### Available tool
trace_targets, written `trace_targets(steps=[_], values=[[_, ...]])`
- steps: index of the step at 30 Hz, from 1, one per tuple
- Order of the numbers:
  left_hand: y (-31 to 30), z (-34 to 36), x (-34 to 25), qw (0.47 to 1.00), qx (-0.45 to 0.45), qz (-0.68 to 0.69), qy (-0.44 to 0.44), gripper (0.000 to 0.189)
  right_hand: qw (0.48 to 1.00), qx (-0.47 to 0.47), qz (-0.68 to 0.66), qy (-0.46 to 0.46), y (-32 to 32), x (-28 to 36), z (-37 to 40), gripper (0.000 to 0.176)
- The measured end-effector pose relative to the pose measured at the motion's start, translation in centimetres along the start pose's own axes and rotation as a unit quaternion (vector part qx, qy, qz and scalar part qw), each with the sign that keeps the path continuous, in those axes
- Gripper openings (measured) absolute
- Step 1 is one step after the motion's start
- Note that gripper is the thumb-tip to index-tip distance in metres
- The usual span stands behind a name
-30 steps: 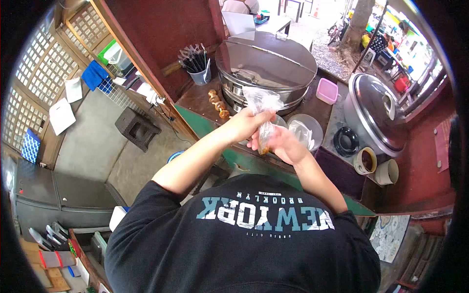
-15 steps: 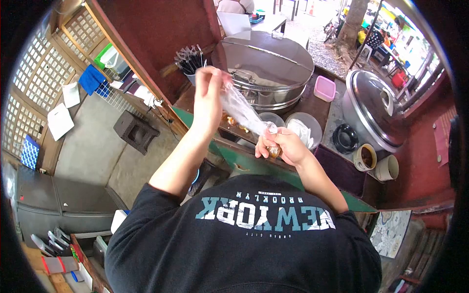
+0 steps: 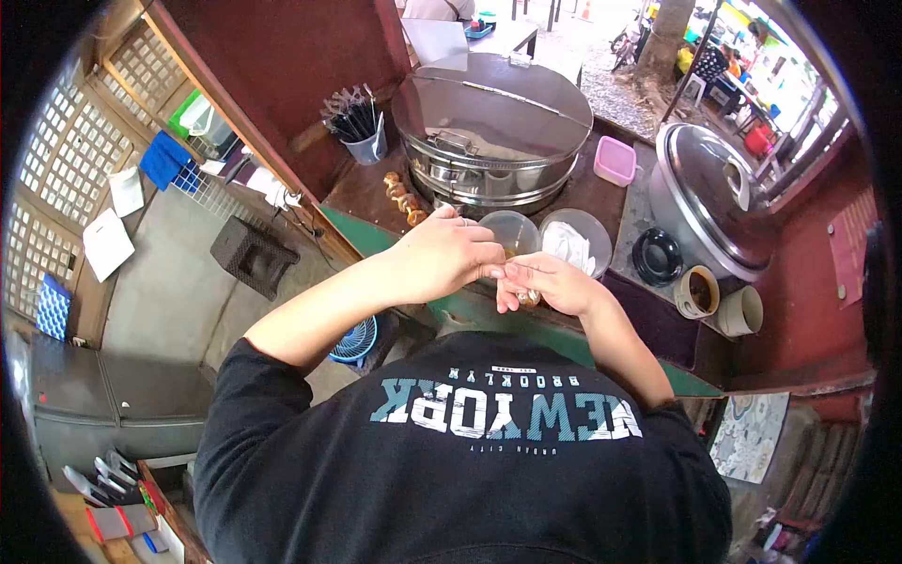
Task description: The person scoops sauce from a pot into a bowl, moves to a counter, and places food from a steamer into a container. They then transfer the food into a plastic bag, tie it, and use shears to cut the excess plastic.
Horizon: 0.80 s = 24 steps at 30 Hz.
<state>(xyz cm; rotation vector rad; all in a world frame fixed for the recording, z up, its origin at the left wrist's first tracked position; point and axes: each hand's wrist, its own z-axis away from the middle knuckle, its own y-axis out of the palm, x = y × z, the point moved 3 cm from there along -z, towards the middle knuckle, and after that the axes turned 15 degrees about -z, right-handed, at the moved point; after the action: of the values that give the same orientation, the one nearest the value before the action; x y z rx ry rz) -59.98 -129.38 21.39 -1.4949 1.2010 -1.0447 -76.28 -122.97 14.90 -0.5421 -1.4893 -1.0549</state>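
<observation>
My left hand [image 3: 446, 252] and my right hand [image 3: 545, 282] meet over the front edge of the counter, their fingers pinched together. Both are closed on a small clear plastic bag [image 3: 528, 297]; most of it is hidden by my fingers, and a brownish filling shows below the right hand. Just beyond them stand a clear round tub [image 3: 508, 230] and a second round container [image 3: 601, 240] with white plastic [image 3: 567, 246] in it. Left of these lies a row of small brown bundles [image 3: 402, 198], too small to make out.
A large round metal steamer [image 3: 489, 113] fills the back of the counter. A tub of black-handled utensils [image 3: 362, 136] stands left of it. On the right are a pink container [image 3: 615, 160], black bowls [image 3: 657, 256], a cup of dark sauce [image 3: 697, 292] and a big lidded pot [image 3: 709, 197].
My left hand has come down and right from high up, where it stretched out the bag's clear top, to my right hand. The right hand keeps its hold. The brown bundles are now uncovered.
</observation>
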Motion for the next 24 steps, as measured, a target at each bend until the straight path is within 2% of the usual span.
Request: trace_targets(steps=[1,3,4,7,8,11,12,13,15,16,19,20,22,23,24], values=[[0.2,0.0,0.0,0.999,0.015,0.044,-0.013,0.022,1.0,0.006,0.03,0.006,0.0,0.2,0.1,0.039],[0.6,0.0,0.2,0.99,0.043,0.127,-0.039,0.025,0.988,-0.034,0.132,-0.068,0.5,0.8,0.0,0.031],[1.0,-0.2,0.4,0.981,0.1,0.153,-0.063,0.03,0.976,-0.054,0.181,-0.104,0.9,1.2,-0.1,0.028],[0.9,-0.7,0.4,0.983,0.096,0.126,-0.094,0.034,0.901,-0.125,0.377,-0.173,2.0,3.1,-0.3,0.021],[0.7,-1.0,0.6,0.975,0.108,0.152,-0.124,0.038,0.868,-0.143,0.411,-0.239,2.2,3.3,-0.4,0.018],[0.9,-1.0,1.8,0.963,0.141,0.171,-0.153,0.042,0.87,-0.203,0.39,-0.222,1.6,3.2,-0.4,0.013],[1.0,-0.7,2.3,0.936,0.177,0.256,-0.165,0.045,0.87,-0.224,0.378,-0.224,1.6,3.5,-0.4,0.009],[1.3,-0.3,2.7,0.906,0.142,0.362,-0.166,0.045,0.881,-0.224,0.354,-0.22,1.2,3.3,-0.4,0.009],[2.0,0.6,3.4,0.812,0.068,0.558,-0.157,0.046,0.9,-0.226,0.306,-0.211,0.0,2.9,-0.3,0.008],[1.5,0.8,3.5,0.753,0.03,0.649,-0.106,0.046,0.911,-0.226,0.274,-0.21,-0.2,3.0,-0.2,0.01],[2.3,0.6,1.4,0.494,0.002,0.854,-0.165,0.049,0.961,-0.197,0.105,-0.166,0.1,3.2,-0.4,0.012],[2.4,0.5,1.2,0.526,-0.024,0.842,-0.119,0.056,0.961,-0.202,0.072,-0.174,-0.1,2.9,-0.7,0.012],[2.9,0.4,1.4,0.666,-0.067,0.731,-0.131,0.053,0.959,-0.212,0.005,-0.19,-0.4,2.2,-1.3,0.013],[2.9,0.5,1.5,0.727,-0.088,0.667,-0.136,0.052,0.957,-0.215,0.04,-0.191,-0.3,2.3,-1.1,0.013],[2.1,0.9,1.6,0.819,-0.113,0.545,-0.142,0.037,0.954,-0.216,0.075,-0.192,0.1,3.0,-0.8,0.013]])
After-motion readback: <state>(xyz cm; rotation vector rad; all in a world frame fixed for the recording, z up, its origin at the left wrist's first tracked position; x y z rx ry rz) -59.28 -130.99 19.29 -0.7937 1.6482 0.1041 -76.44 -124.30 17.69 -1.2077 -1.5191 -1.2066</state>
